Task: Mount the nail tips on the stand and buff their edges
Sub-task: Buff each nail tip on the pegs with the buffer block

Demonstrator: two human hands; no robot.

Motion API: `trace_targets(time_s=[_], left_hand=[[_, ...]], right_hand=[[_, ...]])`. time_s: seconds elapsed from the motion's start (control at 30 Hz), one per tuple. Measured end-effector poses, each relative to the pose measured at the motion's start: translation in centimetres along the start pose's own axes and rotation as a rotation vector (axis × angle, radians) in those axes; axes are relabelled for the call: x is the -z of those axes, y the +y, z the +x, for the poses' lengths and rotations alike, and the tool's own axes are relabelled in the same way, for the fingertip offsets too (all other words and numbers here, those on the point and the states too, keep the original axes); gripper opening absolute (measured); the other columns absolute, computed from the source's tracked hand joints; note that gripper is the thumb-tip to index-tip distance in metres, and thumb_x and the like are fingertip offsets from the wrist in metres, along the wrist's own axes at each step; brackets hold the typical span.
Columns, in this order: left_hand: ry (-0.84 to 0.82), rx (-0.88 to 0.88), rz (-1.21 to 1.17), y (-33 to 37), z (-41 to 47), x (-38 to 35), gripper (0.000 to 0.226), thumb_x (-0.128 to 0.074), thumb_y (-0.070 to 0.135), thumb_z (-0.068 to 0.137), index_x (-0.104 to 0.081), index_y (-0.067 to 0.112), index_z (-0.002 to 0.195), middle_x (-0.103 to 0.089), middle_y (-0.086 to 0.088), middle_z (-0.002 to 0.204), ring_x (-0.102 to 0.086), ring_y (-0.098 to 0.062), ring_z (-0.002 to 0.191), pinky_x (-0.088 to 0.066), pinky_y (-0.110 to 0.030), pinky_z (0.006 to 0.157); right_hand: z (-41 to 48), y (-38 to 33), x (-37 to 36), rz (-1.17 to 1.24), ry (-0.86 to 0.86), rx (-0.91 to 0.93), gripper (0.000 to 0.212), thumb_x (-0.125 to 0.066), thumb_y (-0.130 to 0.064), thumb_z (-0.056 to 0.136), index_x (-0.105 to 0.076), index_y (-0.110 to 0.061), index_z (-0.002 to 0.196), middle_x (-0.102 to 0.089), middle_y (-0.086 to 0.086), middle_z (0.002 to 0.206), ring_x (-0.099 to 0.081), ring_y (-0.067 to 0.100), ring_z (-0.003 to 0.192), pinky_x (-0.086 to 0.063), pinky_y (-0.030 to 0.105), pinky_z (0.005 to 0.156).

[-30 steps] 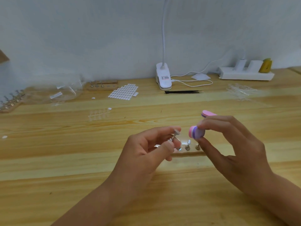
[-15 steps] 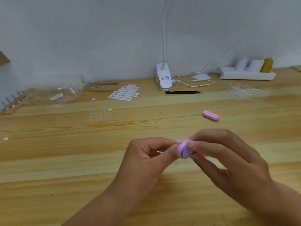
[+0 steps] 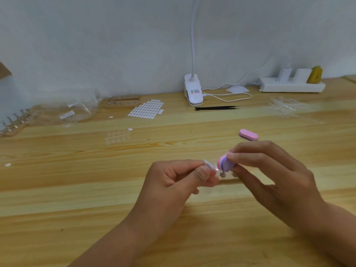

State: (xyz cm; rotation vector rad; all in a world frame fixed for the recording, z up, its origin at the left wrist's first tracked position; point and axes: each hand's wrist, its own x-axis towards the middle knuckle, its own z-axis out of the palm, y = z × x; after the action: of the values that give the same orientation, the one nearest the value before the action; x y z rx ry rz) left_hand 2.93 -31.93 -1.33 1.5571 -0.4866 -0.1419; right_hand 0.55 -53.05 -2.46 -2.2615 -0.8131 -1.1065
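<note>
My left hand (image 3: 173,182) pinches the nail tip (image 3: 209,164) over the worktop's (image 3: 96,189) near middle. Its long axis slants toward the buffer (image 3: 224,163) gripped in my right hand (image 3: 273,176) — just right, barely apart.

the left hand (image 3: 173,182) pinches a clear nail tip (image 3: 209,164) between thumb and forefinger above the wooden table (image 3: 77,189). just beside it, the right hand (image 3: 273,176) grips a pink and purple buffer block (image 3: 224,163). behind the hands, a stand (image 3: 228,175) with metal pegs is partly hidden. a second buffer block (image 3: 248,134) lies farther back.
</note>
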Motion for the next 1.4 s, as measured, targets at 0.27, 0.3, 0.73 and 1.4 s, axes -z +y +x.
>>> trace_targets(time_s=[0.27,0.3,0.73,1.4], left_hand=[[-0.041,0.036,-0.007,-0.2,-0.1,0.1,0.017,-0.065,0.026,0.085,-0.078,0.016,0.089,-0.076,-0.005,0.078,-0.074,-0.019,0.076,-0.052,-0.022,0.061],[-0.036,0.045,-0.011,-0.2,0.0,0.1,0.018,-0.065,0.026,0.085,-0.078,0.015,0.088,-0.076,-0.006,0.077,-0.074,-0.02,0.076,-0.052,-0.023,0.06],[-0.079,0.041,-0.038,-0.5,0.1,0.1,0.018,-0.06,0.023,0.091,-0.076,0.015,0.09,-0.076,-0.006,0.081,-0.074,-0.023,0.079,-0.053,-0.024,0.061],[-0.169,0.036,-0.034,-0.1,-0.1,-0.2,0.018,-0.061,0.025,0.092,-0.076,0.016,0.094,-0.074,-0.005,0.076,-0.072,-0.018,0.073,-0.051,-0.023,0.062]], right_hand=[[0.0,-0.1,0.0,-0.038,-0.044,0.024,0.016,-0.069,0.006,0.085,-0.073,0.005,0.101,-0.068,0.013,0.1,-0.067,0.022,0.091,-0.053,0.033,0.082],[0.0,0.0,0.1,-0.03,-0.026,-0.009,0.016,-0.069,0.005,0.086,-0.073,0.003,0.101,-0.068,0.012,0.101,-0.068,0.021,0.091,-0.054,0.035,0.082],[0.8,-0.8,0.7,0.355,-0.059,-0.313,0.024,-0.052,-0.017,0.098,-0.069,-0.02,0.114,-0.07,-0.014,0.107,-0.066,0.005,0.105,-0.046,0.015,0.093],[1.5,-0.8,0.8,1.009,-0.224,-0.67,0.021,-0.079,-0.041,0.077,-0.075,-0.022,0.087,-0.073,0.001,0.079,-0.065,0.011,0.066,-0.055,0.02,0.065]])
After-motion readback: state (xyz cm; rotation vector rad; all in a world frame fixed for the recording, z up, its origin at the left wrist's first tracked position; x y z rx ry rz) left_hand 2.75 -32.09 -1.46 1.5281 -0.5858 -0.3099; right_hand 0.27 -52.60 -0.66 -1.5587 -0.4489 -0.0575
